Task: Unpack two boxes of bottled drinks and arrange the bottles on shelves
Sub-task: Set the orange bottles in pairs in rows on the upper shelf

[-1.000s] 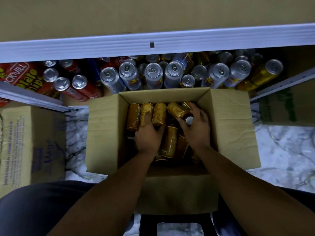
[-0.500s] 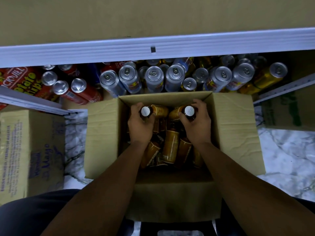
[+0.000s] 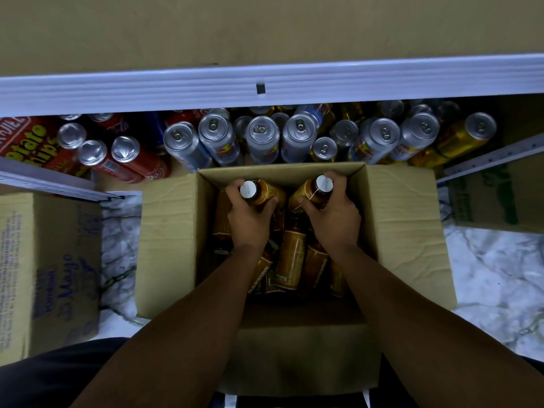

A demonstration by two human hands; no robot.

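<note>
An open cardboard box [image 3: 167, 237] stands on the floor below me with several brown bottles [image 3: 291, 257] lying inside. My left hand [image 3: 250, 219] grips one brown bottle with a white cap [image 3: 265, 192] near the box's far wall. Beside it, my right hand [image 3: 332, 216] holds a second white-capped brown bottle [image 3: 312, 189]. Both bottles are raised above the others, caps towards me. Just beyond the box is the low shelf [image 3: 182, 169], crowded with silver cans [image 3: 262, 136].
Red cans [image 3: 126, 154] and a red chips pack [image 3: 26, 139] sit at the shelf's left, yellow cans [image 3: 465, 136] at its right. A white shelf rail [image 3: 265, 86] runs overhead. A closed carton [image 3: 47, 275] is at left, another box [image 3: 494, 198] at right, marble floor [image 3: 494, 275] around.
Both hands went from reaching among the lying bottles to gripping one bottle each, then lifted them up near the box's far wall.
</note>
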